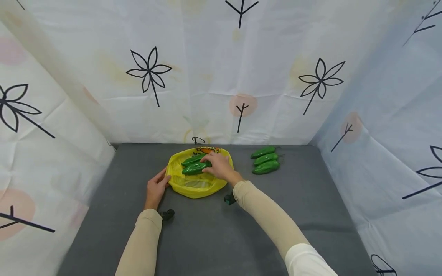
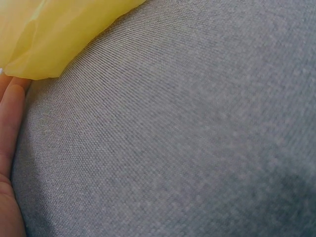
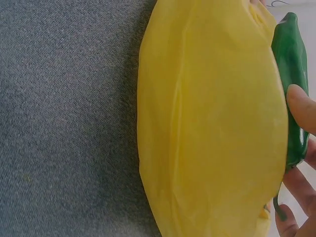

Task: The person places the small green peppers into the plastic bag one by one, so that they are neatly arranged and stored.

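A yellow plastic bag (image 1: 197,191) lies with its mouth spread wide on the grey table. My left hand (image 1: 157,188) holds its left side; in the left wrist view the fingers (image 2: 11,128) reach in at the bag's folded edge. Over the bag's mouth, my right hand (image 1: 219,166) pinches a glossy green chili pepper (image 1: 195,168) between thumb and fingers. The right wrist view shows this pepper (image 3: 290,59) above the bag's rim, its thin stem hanging down. Another green pepper (image 1: 192,160) lies in the bag, just behind the held one.
Three more green peppers (image 1: 266,159) lie side by side on the table right of the bag. White cloth with black plant drawings (image 1: 207,76) walls in the back and sides. Dark wrist devices (image 1: 167,214) show beside both forearms.
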Available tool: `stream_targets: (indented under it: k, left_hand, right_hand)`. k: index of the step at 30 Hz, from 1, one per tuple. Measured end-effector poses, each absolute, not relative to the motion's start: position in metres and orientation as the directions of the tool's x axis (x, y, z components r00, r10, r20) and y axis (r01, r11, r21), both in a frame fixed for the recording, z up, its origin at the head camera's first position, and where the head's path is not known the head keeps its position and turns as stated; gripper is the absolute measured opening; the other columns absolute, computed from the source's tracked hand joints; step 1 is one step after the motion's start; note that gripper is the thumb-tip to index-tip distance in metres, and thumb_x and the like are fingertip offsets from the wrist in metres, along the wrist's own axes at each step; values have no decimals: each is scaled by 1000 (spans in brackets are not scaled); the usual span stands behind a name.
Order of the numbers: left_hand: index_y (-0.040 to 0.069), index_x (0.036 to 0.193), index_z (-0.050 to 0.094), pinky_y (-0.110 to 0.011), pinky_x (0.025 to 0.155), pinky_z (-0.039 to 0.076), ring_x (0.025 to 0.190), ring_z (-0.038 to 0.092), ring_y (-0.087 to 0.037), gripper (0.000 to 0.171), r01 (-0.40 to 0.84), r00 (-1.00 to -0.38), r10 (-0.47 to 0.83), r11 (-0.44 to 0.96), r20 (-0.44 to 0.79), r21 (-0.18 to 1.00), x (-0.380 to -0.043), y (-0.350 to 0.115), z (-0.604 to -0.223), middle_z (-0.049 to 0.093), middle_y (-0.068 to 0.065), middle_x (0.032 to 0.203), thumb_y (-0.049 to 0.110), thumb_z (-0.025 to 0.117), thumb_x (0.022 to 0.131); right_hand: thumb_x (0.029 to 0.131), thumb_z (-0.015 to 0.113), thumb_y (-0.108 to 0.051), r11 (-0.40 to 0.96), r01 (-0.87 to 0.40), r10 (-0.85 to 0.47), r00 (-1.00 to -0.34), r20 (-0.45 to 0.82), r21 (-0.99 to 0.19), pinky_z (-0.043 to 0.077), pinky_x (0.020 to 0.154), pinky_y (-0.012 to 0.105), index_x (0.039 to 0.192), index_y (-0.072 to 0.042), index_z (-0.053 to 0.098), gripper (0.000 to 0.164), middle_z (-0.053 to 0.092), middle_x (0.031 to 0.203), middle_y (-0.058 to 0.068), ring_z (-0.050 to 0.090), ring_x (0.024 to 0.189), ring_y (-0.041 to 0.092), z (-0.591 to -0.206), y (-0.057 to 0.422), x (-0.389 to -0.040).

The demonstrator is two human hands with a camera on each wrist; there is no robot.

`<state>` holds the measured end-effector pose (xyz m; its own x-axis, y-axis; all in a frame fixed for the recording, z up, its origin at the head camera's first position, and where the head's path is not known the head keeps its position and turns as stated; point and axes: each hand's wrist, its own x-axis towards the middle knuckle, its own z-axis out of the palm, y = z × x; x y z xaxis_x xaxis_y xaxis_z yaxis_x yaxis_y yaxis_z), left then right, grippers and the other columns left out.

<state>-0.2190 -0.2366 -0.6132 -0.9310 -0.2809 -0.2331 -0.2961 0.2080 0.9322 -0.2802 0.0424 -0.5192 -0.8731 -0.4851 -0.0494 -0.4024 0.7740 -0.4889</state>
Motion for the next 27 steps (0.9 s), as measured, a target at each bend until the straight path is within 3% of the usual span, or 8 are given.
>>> stream_targets:
  k: [12,19,27]
  left_hand:
    - [38,146,56,-8,78,52,101,61,0,50,-298,-929,-292,224,-228,928,-220,-237,-615,66,-7,137,44,67,98]
    - [38,145,57,-9,77,53,95,61,5,50,-299,-927,-298,213,-230,930,-221,-237,-616,66,-7,138,44,68,97]
    - [38,146,56,-9,78,52,100,61,0,49,-303,-926,-297,219,-233,927,-219,-237,-615,65,-6,139,43,67,98]
  right_hand:
    - [93,74,-36,792,-386,-472,-878,-73,-474,38,95,51,132,-29,68,39,58,129,3,60,114,26,-529,33,-281]
    - [94,74,-34,802,-362,-458,-883,-100,-476,37,98,54,131,-28,67,38,56,128,4,58,114,29,-532,31,-283]
    - [95,73,-33,830,-317,-421,-896,-143,-458,36,104,58,131,-29,66,36,56,133,4,56,123,33,-537,23,-283]
